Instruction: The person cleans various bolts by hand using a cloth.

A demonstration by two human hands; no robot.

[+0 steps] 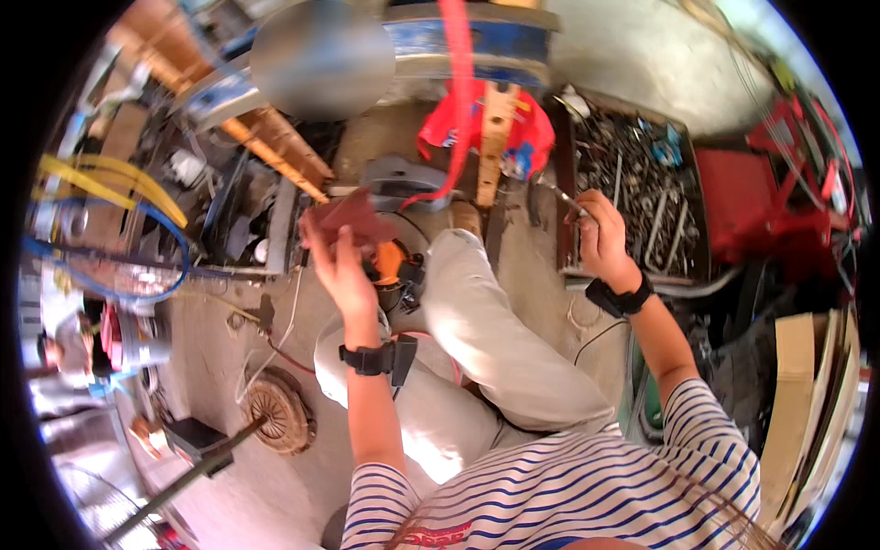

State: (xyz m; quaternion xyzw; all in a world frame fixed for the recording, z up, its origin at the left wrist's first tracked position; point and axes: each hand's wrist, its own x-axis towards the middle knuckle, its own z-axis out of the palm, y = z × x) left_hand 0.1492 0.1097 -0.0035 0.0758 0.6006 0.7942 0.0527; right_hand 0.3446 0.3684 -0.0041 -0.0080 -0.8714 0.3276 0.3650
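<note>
My left hand [342, 275] holds a reddish-brown folded sheet [354, 218], blurred, possibly sandpaper or cloth. Its fingers spread along the near side of the sheet. Off to the right, my right hand [605, 237] grips a slim metal tool [569, 201] whose tip points up and left; its exact kind is unclear. That hand is just left of a metal tray [565, 240] filled with loose hardware. Below the sheet, an orange and black object [386, 265] lies on the floor by my knees, partly hidden. A grey plastic piece [402, 180] sits beyond the sheet.
A red cloth or bag [533, 141] lies behind a perforated wooden leg [496, 144] under a blue bench [474, 45]. A red strap [457, 89] hangs down in front. On the left floor are a clutch pressure plate [275, 412] and a pole [199, 471]. Cardboard [790, 392] stands right.
</note>
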